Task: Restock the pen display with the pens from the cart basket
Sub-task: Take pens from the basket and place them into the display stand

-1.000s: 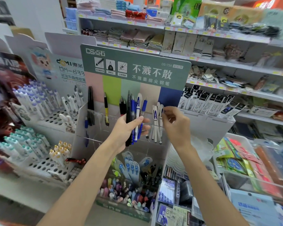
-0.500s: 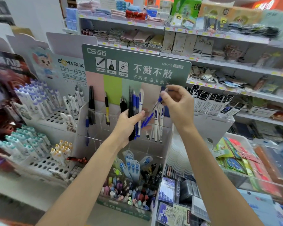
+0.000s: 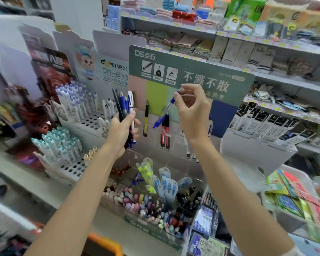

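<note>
Clear-barrelled blue pen (image 3: 166,111) is slanting in front of the display (image 3: 156,97). Raised right hand (image 3: 192,111) is pinching its upper end, while left hand (image 3: 123,131) is gripping an upright pen bundle (image 3: 125,106) alongside.

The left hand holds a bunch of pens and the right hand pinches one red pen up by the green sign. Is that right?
Not quite. The head view shows the one pen pinched by the right hand is blue, not red. The left hand does hold a bunch of pens, and the right hand is up by the green sign.
</note>
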`<action>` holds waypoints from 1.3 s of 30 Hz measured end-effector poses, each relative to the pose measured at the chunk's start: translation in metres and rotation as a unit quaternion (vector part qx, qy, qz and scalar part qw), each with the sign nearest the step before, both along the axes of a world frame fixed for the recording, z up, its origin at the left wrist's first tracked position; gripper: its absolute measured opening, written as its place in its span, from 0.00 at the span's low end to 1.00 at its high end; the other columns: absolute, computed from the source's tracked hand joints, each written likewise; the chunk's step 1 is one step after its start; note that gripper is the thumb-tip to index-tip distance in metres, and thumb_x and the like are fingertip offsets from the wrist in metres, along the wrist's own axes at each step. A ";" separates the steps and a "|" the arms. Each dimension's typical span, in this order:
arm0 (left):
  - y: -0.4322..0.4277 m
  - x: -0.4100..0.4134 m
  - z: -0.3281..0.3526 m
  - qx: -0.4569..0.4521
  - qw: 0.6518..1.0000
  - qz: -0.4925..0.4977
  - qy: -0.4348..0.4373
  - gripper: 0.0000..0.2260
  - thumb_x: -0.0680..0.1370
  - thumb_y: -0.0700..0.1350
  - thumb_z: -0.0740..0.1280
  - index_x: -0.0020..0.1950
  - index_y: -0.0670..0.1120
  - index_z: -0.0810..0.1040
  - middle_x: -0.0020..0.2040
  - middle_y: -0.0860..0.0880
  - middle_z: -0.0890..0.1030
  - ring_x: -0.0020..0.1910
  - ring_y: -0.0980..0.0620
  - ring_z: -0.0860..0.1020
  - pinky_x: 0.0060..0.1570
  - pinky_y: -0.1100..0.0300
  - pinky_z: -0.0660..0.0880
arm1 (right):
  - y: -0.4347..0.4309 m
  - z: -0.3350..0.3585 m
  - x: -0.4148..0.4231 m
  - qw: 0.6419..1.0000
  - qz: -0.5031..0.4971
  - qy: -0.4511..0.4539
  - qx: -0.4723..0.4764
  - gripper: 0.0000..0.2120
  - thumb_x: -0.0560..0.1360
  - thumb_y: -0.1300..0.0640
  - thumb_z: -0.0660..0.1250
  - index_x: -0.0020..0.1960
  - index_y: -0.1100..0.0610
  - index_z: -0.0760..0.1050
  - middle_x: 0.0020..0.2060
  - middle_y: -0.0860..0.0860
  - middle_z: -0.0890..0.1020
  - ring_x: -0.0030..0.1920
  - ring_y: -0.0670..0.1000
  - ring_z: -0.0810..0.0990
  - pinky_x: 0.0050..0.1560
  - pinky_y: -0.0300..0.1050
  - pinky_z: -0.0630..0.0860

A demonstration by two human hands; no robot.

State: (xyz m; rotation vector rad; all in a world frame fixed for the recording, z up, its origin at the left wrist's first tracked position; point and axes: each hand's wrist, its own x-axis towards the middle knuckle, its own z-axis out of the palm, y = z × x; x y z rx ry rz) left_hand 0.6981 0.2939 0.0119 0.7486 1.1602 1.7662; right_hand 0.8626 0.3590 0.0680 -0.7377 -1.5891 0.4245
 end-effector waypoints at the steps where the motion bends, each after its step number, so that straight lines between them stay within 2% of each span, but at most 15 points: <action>1: -0.002 -0.005 -0.002 -0.003 1.000 0.014 0.000 0.08 0.83 0.45 0.62 0.59 0.43 0.72 0.35 0.49 0.74 0.23 0.56 0.67 0.22 0.64 0.65 | -0.002 -0.006 -0.012 1.000 0.018 -0.012 -0.002 0.07 0.76 0.65 0.71 0.52 0.60 0.76 0.41 0.47 0.81 0.41 0.39 0.81 0.45 0.34 0.78; 5: -0.008 -0.026 -0.011 -0.012 0.998 0.054 -0.005 0.05 0.84 0.42 0.61 0.56 0.41 0.70 0.36 0.46 0.75 0.22 0.56 0.68 0.22 0.64 0.66 | -0.005 -0.042 -0.055 0.995 0.054 -0.087 -0.009 0.06 0.76 0.64 0.71 0.51 0.61 0.77 0.42 0.52 0.82 0.41 0.49 0.82 0.45 0.47 0.80; 10: -0.021 -0.046 -0.028 -0.047 0.995 0.088 -0.007 0.09 0.83 0.42 0.60 0.47 0.39 0.74 0.36 0.43 0.74 0.24 0.53 0.69 0.23 0.62 0.68 | -0.005 -0.078 -0.085 0.985 0.065 -0.156 -0.033 0.04 0.77 0.62 0.71 0.49 0.60 0.76 0.39 0.52 0.82 0.39 0.49 0.80 0.44 0.49 0.79; 15: -0.035 -0.055 -0.042 -0.049 0.994 0.101 -0.013 0.09 0.83 0.43 0.62 0.57 0.40 0.79 0.39 0.44 0.79 0.29 0.53 0.75 0.29 0.61 0.74 | -0.008 -0.093 -0.103 0.969 0.077 -0.224 -0.070 0.05 0.78 0.59 0.69 0.47 0.61 0.76 0.37 0.53 0.82 0.37 0.51 0.79 0.40 0.50 0.77; 20: -0.041 -0.058 -0.047 -0.041 0.996 0.074 -0.038 0.11 0.83 0.42 0.62 0.61 0.38 0.79 0.38 0.47 0.80 0.33 0.53 0.75 0.33 0.63 0.75 | -0.013 -0.104 -0.109 0.955 0.079 -0.263 -0.114 0.07 0.80 0.57 0.67 0.48 0.61 0.78 0.36 0.54 0.82 0.35 0.51 0.79 0.39 0.52 0.78; 23: -0.044 -0.058 -0.049 -0.068 0.995 0.070 -0.009 0.11 0.83 0.44 0.64 0.55 0.37 0.80 0.39 0.45 0.80 0.34 0.51 0.77 0.35 0.60 0.77 | -0.014 -0.107 -0.112 0.951 0.091 -0.269 -0.119 0.09 0.81 0.58 0.64 0.54 0.61 0.80 0.43 0.56 0.85 0.43 0.54 0.82 0.46 0.55 0.79; 26: -0.046 -0.055 -0.048 -0.067 0.996 0.061 0.006 0.10 0.82 0.44 0.64 0.51 0.39 0.81 0.40 0.46 0.83 0.34 0.52 0.79 0.37 0.60 0.78 | -0.016 -0.104 -0.111 0.944 0.091 -0.302 -0.099 0.13 0.82 0.59 0.62 0.63 0.63 0.78 0.52 0.57 0.85 0.50 0.55 0.83 0.52 0.52 0.79; 28: -0.049 -0.053 -0.047 -0.061 0.997 0.054 0.013 0.09 0.82 0.43 0.64 0.51 0.40 0.81 0.40 0.47 0.84 0.34 0.53 0.80 0.37 0.61 0.79 | -0.016 -0.099 -0.105 0.954 0.086 -0.269 -0.099 0.16 0.82 0.60 0.62 0.69 0.60 0.74 0.53 0.53 0.85 0.46 0.50 0.83 0.50 0.44 0.79; 30: -0.051 -0.050 -0.044 -0.056 0.997 0.038 0.026 0.08 0.82 0.43 0.63 0.53 0.42 0.81 0.40 0.47 0.85 0.34 0.53 0.80 0.37 0.61 0.79 | -0.016 -0.088 -0.096 0.970 0.100 -0.190 -0.116 0.16 0.81 0.60 0.64 0.68 0.59 0.75 0.48 0.49 0.84 0.42 0.43 0.79 0.47 0.38 0.77; 32: -0.050 -0.043 -0.041 -0.055 0.998 0.016 0.037 0.07 0.82 0.43 0.64 0.55 0.43 0.80 0.41 0.47 0.85 0.34 0.54 0.81 0.36 0.61 0.79 | -0.017 -0.073 -0.088 0.974 0.134 -0.120 -0.141 0.15 0.80 0.58 0.66 0.66 0.57 0.76 0.44 0.46 0.83 0.42 0.41 0.79 0.46 0.35 0.76; 35: -0.041 -0.024 -0.033 -0.060 0.996 -0.029 0.054 0.08 0.82 0.44 0.65 0.55 0.41 0.79 0.42 0.45 0.85 0.33 0.52 0.81 0.36 0.59 0.80 | -0.019 -0.055 -0.076 0.968 0.176 -0.096 -0.154 0.17 0.78 0.57 0.70 0.66 0.53 0.73 0.42 0.47 0.82 0.42 0.42 0.80 0.47 0.38 0.78; 38: -0.030 -0.001 -0.024 -0.057 0.995 -0.062 0.060 0.06 0.82 0.44 0.65 0.51 0.41 0.77 0.38 0.46 0.81 0.31 0.52 0.80 0.33 0.59 0.79 | -0.014 -0.044 -0.057 0.970 0.151 -0.115 -0.152 0.15 0.75 0.59 0.73 0.61 0.56 0.77 0.42 0.47 0.83 0.43 0.45 0.82 0.48 0.45 0.81; 39: -0.026 0.007 -0.021 -0.050 0.994 -0.072 0.060 0.05 0.82 0.44 0.65 0.50 0.42 0.77 0.37 0.47 0.80 0.30 0.52 0.80 0.32 0.59 0.78 | -0.012 -0.041 -0.049 0.970 0.146 -0.116 -0.154 0.15 0.74 0.58 0.74 0.60 0.56 0.78 0.42 0.47 0.83 0.43 0.45 0.82 0.48 0.44 0.81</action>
